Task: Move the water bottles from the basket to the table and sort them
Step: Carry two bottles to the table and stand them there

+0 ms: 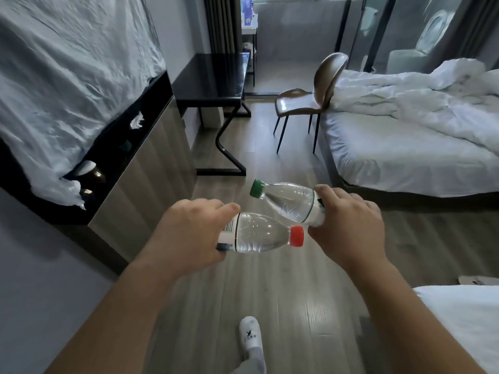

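Sideways, water inside: L hand [186, 233] tight round red-cap bottle [259, 234], R hand [351, 225] round green-cap bottle [289, 201].

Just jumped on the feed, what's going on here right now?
A person holds two clear plastic water bottles sideways above the wood floor. The left-hand grip holds the red-capped bottle by its labelled body, cap pointing right. The right-hand grip holds the green-capped bottle, cap pointing up and left. The glossy black table stands ahead on the left; neither bottle is on it yet. No basket is in view.
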The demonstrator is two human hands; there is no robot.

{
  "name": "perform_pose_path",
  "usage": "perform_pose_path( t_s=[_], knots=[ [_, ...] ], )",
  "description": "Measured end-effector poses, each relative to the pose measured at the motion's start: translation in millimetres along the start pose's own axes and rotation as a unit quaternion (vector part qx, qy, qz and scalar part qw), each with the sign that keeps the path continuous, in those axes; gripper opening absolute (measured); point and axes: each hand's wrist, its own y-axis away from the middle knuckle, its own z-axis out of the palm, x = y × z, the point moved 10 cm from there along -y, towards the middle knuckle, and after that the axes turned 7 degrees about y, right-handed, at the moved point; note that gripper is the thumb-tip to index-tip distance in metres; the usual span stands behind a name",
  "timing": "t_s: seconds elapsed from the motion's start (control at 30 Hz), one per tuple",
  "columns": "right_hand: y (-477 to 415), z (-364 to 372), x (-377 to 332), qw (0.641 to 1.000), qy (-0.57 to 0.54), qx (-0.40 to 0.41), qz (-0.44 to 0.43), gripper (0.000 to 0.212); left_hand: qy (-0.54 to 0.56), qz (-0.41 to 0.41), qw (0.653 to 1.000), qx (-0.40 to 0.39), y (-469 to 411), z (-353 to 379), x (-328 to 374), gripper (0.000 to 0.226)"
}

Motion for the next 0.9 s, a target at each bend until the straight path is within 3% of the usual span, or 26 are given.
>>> perform_pose_path(
  t_s=[0.47,0.9],
  knots=[
    [-203,110,21,0.998,0.048,-0.018,0.047,0.055,0.040,0.031,0.999,-0.013,-237,48,-110,0.068],
    [-356,215,45,0.998,0.034,-0.018,0.054,0.058,0.027,0.048,0.998,-0.026,-402,89,-171,0.071]
  ],
)
